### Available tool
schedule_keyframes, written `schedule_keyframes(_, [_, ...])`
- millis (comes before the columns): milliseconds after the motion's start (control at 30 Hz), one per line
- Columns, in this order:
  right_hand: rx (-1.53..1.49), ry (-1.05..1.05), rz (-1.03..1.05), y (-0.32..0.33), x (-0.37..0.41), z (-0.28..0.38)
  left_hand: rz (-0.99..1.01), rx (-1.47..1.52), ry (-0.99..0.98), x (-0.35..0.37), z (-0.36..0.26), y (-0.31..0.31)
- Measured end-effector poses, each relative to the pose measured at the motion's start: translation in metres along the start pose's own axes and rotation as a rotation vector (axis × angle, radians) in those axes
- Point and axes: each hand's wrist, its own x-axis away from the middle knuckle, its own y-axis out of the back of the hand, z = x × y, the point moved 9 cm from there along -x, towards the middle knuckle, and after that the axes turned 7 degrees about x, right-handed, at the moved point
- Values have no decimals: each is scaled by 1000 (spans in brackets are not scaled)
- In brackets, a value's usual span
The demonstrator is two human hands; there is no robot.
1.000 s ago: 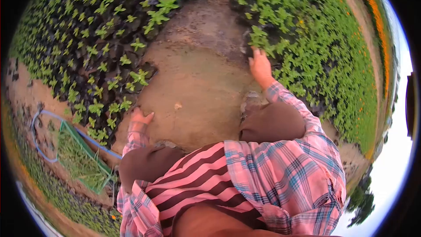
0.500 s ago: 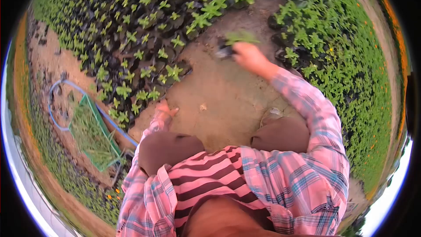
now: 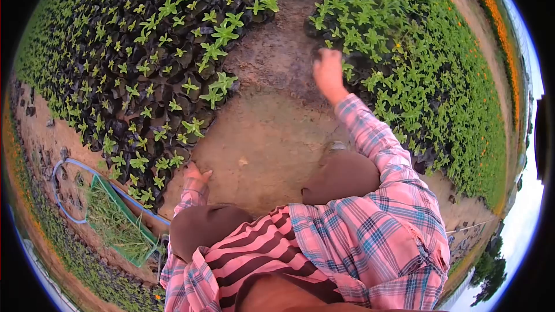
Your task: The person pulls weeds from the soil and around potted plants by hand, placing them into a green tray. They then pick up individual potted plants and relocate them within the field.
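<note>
In the head view, your right hand (image 3: 329,75) was nearer the right-bed seedlings (image 3: 370,37), just rightward of its curled fingers, grip unclear; your left hand (image 3: 196,175), thumb spread, sat beside the left-bed seedlings (image 3: 192,127).

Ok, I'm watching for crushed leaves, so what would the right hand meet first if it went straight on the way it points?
Most likely the leafy seedlings at the edge of the right-hand plant bed, just beyond the right hand; the exact gap is unclear from above.
</note>
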Motion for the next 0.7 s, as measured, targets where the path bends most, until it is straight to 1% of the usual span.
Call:
schedule_keyframes(67, [75, -131, 9, 18, -13, -23, 6, -24, -26, -6, 1, -3])
schedule_keyframes(133, [225, -96, 106, -13, -23, -53, 6, -43, -30, -2, 4, -1])
schedule_keyframes(200, [228, -53, 229, -34, -33, -59, 1, 1, -49, 2, -3, 4])
schedule_keyframes(267, [258, 8, 234, -42, -40, -57, -10, 12, -41, 7, -5, 8])
schedule_keyframes(333, [190, 142, 235, -25, -43, -27, -12, 23, -37, 13, -13, 14])
schedule_keyframes(367, [111, 201, 202, -16, -43, -6, -23, 41, -47, 20, -19, 20])
schedule_keyframes(400, [105, 201, 212, -13, -46, 12, -31, 54, -59, 25, -22, 23])
schedule_keyframes(467, [-6, 380, 207, -12, -48, 65, -15, 20, -34, 23, -21, 19])
schedule_keyframes(533, [-37, 539, 243, -30, -46, 110, -10, -15, -28, 20, -24, 24])
schedule_keyframes(600, [31, 713, 332, -51, -29, 150, -14, -6, -22, 25, -27, 26])
schedule_keyframes(667, [-30, 857, 417, -86, -9, 161, -16, 17, -56, 25, -26, 24])
schedule_keyframes(700, [-23, 857, 413, -82, -7, 160, -17, 45, -70, 23, -24, 23])
